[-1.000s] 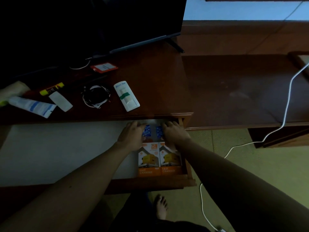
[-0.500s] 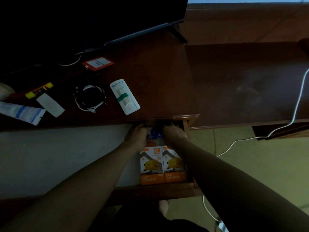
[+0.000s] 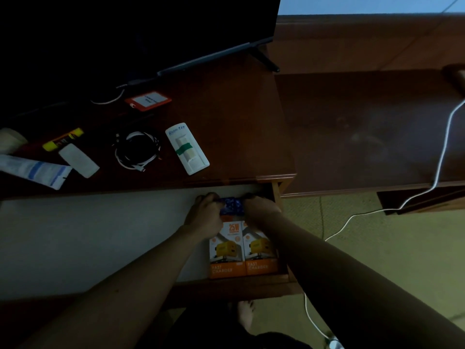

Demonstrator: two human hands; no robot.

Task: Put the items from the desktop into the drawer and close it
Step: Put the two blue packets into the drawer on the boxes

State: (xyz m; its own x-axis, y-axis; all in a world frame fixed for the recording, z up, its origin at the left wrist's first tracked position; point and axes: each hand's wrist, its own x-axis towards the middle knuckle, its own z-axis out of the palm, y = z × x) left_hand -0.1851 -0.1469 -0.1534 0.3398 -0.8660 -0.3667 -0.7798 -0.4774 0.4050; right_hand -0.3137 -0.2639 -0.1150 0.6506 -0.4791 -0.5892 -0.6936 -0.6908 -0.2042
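Observation:
The drawer (image 3: 234, 285) stands pulled out below the desk's front edge. Two orange charger boxes (image 3: 242, 250) lie side by side in its right end. Behind them sit two small blue boxes (image 3: 231, 206), held between my left hand (image 3: 205, 214) and my right hand (image 3: 260, 206), one on each side. On the desktop (image 3: 226, 117) lie a white flat pack with green tape (image 3: 187, 148), a coiled black and white cable (image 3: 137, 151), a red tag (image 3: 148, 100), a small white bar (image 3: 78, 159), a yellow marker (image 3: 63, 138) and a white tube (image 3: 32, 170).
A dark screen (image 3: 141, 34) on a stand fills the desk's back left. A lower wooden surface (image 3: 364, 127) adjoins on the right, with a white cord (image 3: 437, 170) running over it and down to the green floor. My foot (image 3: 245, 314) shows under the drawer.
Both hands have slid the blue boxes further back in the drawer, towards the desk's edge. The view has shifted a little.

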